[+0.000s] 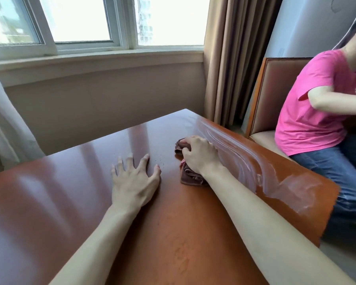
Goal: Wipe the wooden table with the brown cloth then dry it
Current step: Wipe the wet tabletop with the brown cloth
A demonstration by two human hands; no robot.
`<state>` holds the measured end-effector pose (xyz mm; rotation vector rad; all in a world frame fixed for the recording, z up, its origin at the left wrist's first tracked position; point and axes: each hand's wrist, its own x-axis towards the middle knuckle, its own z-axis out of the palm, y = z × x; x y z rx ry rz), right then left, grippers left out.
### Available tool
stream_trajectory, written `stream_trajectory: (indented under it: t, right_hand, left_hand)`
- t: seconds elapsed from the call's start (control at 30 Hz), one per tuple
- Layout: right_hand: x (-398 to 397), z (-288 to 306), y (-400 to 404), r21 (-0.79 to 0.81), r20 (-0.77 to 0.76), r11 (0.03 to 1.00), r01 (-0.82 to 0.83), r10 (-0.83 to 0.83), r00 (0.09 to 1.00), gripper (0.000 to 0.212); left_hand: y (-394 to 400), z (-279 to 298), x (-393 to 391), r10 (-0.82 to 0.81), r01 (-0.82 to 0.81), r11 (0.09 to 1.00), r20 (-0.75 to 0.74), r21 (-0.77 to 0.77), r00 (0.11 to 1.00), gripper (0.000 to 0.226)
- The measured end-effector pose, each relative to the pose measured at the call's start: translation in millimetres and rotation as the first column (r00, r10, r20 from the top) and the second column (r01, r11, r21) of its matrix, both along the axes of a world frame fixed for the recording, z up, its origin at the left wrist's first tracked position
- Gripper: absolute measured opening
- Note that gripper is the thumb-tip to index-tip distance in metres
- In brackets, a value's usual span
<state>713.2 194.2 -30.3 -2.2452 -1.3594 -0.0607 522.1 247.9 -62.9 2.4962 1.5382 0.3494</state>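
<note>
The glossy reddish-brown wooden table (49, 198) fills the lower part of the head view. My right hand (199, 155) presses down on a crumpled brown cloth (190, 176) near the table's right side, its fingers closed over the cloth. My left hand (134, 182) rests flat on the tabletop to the left of the cloth, fingers spread and holding nothing. A wet, streaky band (245, 159) runs along the right edge of the table, just right of the cloth.
A person in a pink shirt (314, 112) and jeans sits on an upholstered chair (275, 85) close to the table's right edge. Brown curtains (232, 58) hang beyond the far corner. A window (90, 21) and wall stand behind the table. A sheer curtain (6, 124) hangs at left.
</note>
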Motion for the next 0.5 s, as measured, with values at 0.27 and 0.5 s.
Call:
stream_trajectory:
  t: [0.27,0.5]
  right_hand:
    - [57,1,129,0.027,-0.041,0.995,0.101,-0.1,0.994,0.032]
    - [25,-4,75,0.028,-0.081,0.999,0.02,-0.018,0.997,0.036]
  left_hand:
    - [5,-6,4,0.02,-0.02,1.0,-0.012,0.009,1.0,0.064]
    - [5,-3,3,0.012,-0.013,0.999,-0.023,-0.032,1.0,0.064]
